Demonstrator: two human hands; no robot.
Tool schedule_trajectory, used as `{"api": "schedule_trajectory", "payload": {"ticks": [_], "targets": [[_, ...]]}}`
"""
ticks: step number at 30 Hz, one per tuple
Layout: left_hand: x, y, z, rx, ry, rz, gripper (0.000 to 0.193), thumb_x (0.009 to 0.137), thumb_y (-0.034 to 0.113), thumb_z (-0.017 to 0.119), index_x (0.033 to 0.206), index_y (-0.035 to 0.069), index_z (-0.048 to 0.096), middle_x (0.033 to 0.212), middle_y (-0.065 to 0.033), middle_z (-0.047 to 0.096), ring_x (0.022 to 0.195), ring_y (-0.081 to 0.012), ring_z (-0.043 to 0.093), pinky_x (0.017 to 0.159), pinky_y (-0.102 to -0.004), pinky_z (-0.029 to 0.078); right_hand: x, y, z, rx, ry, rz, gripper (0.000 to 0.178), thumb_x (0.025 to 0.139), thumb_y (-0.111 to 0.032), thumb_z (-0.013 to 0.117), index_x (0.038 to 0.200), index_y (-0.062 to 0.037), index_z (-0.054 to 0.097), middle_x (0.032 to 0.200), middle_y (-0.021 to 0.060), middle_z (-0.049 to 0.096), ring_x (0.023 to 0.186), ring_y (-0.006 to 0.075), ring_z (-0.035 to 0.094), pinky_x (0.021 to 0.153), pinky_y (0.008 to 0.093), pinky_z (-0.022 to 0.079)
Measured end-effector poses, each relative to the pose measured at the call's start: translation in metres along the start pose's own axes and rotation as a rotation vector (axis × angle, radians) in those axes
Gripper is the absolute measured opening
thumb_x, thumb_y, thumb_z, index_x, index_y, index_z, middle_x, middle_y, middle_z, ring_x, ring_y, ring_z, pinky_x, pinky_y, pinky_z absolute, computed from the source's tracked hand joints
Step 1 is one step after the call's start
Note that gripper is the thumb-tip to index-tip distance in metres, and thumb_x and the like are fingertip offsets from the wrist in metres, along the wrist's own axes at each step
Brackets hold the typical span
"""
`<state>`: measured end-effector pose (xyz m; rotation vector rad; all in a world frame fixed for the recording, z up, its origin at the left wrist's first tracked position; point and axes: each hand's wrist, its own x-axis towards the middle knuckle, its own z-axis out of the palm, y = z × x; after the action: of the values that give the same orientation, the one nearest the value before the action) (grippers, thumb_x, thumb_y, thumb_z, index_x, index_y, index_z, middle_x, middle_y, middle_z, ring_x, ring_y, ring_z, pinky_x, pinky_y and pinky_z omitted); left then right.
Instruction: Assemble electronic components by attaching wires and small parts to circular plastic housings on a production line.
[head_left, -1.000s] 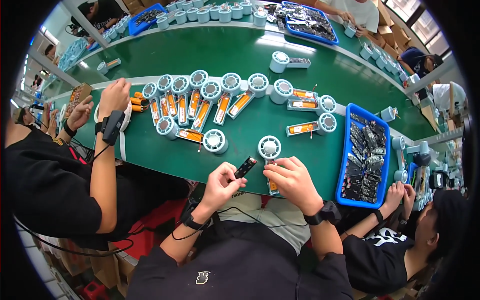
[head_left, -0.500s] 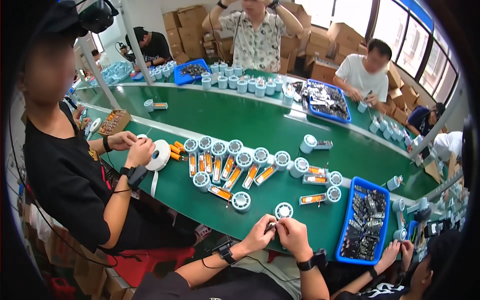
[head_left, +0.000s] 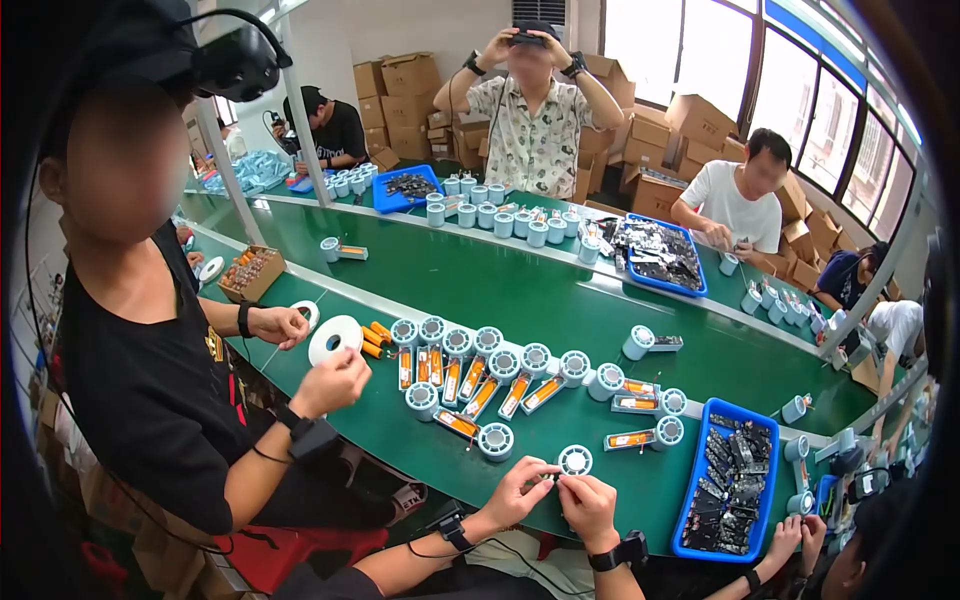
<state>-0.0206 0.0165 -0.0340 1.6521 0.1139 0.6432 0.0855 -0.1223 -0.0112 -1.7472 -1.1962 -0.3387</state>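
Note:
Near the front edge of the green table, a light-blue handheld fan [head_left: 575, 461] shows its round grille head just beyond my fingertips; its handle is hidden behind my hands. My left hand [head_left: 520, 494] is closed in a pinch at the lower left of that head. Beside it, my right hand [head_left: 590, 505] pinches too, thumb and fingers together just below the head. What sits between the fingertips is too small to make out. To the left lie several fan halves [head_left: 495, 441] with orange batteries in their open handles.
A blue tray [head_left: 683, 520] of dark circuit parts stands right of my hands. A co-worker at left reaches near a white tape roll [head_left: 320, 350] and loose orange batteries [head_left: 376, 342]. The green belt [head_left: 480, 265] runs beyond, with a fan [head_left: 638, 343] on it.
My view has shifted, so the scene sits lower. My hands have drawn closer to the fan's head. The co-worker at left has parted both hands, one now at the tape roll.

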Motion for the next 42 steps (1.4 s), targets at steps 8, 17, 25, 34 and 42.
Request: {"api": "schedule_trajectory", "payload": {"ticks": [8, 17, 25, 34, 42], "targets": [[-0.006, 0.003, 0.003, -0.316, -0.064, -0.221, 0.031, 0.098, 0.004, 0.067, 0.129, -0.001, 0.064, 0.115, -0.0056, 0.059, 0.097, -0.0135, 0.069, 0.082, -0.0242, 0.057, -0.003, 0.003, -0.001, 0.012, -0.028, -0.043, 0.013, 0.076, 0.002, 0.078, 0.088, -0.0036, 0.075, 0.081, 0.0113, 0.073, 0.066, 0.0287, 0.07, 0.058, 0.0353, 0.056], [-0.006, -0.008, 0.005, -0.405, -0.09, -0.423, 0.032, 0.103, 0.006, 0.062, 0.133, -0.004, 0.056, 0.125, -0.013, 0.065, 0.106, -0.0206, 0.071, 0.091, -0.0323, 0.062, 0.0, 0.001, 0.004, -0.014, -0.002, -0.036, 0.01, 0.077, -0.003, 0.077, 0.086, -0.006, 0.073, 0.077, 0.0076, 0.07, 0.063, 0.0269, 0.068, 0.056, 0.036, 0.054], [-0.007, -0.009, 0.004, -0.496, -0.099, -0.44, 0.03, 0.104, 0.005, 0.059, 0.133, -0.003, 0.056, 0.123, -0.0134, 0.066, 0.104, -0.0199, 0.071, 0.091, -0.0315, 0.062, 0.002, 0.0, 0.003, 0.012, -0.028, 0.036, 0.007, 0.078, -0.003, 0.077, 0.083, -0.0049, 0.072, 0.071, 0.0083, 0.068, 0.058, 0.0249, 0.066, 0.052, 0.0336, 0.051], [-0.019, -0.019, 0.01, -0.369, -0.052, -0.261, 0.031, 0.103, 0.011, 0.062, 0.131, -0.002, 0.057, 0.12, -0.01, 0.064, 0.099, -0.0168, 0.071, 0.085, -0.0289, 0.061, 0.001, 0.002, -0.003, 0.034, -0.156, 0.017, 0.008, 0.079, -0.008, 0.077, 0.08, -0.0069, 0.069, 0.069, 0.007, 0.065, 0.058, 0.0268, 0.064, 0.052, 0.0364, 0.05], [-0.009, -0.018, -0.003, -0.443, -0.19, -0.434, 0.031, 0.107, 0.02, 0.058, 0.134, 0.004, 0.056, 0.114, -0.0044, 0.062, 0.091, -0.0116, 0.068, 0.08, -0.028, 0.061, 0.006, -0.011, -0.002, -0.161, -0.22, 0.085, 0.009, 0.08, -0.01, 0.076, 0.08, -0.0066, 0.068, 0.072, 0.0103, 0.067, 0.061, 0.0302, 0.066, 0.055, 0.0396, 0.051]]}}
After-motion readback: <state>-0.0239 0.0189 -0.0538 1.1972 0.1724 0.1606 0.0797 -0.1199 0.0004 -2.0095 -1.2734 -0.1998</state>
